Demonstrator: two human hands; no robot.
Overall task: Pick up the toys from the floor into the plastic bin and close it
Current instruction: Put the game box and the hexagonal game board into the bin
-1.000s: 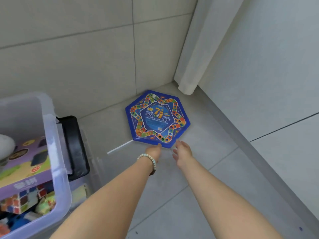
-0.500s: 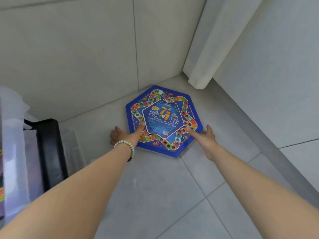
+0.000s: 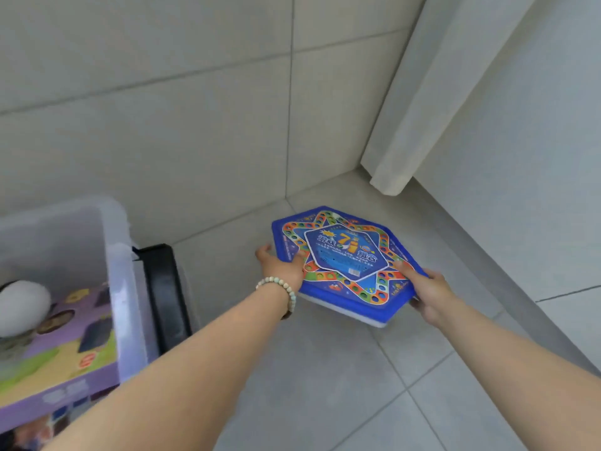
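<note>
Grey tiled floor (image 3: 325, 385) is showing beneath a tilted blue hexagonal game board (image 3: 344, 258); left hand (image 3: 283, 265) and right hand (image 3: 429, 294) are gripping its opposite edges, plastic bin (image 3: 120, 288) sitting leftward.

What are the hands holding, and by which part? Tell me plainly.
The blue hexagonal game board: the left hand grips its left edge, and the right hand grips its near right edge.
</note>
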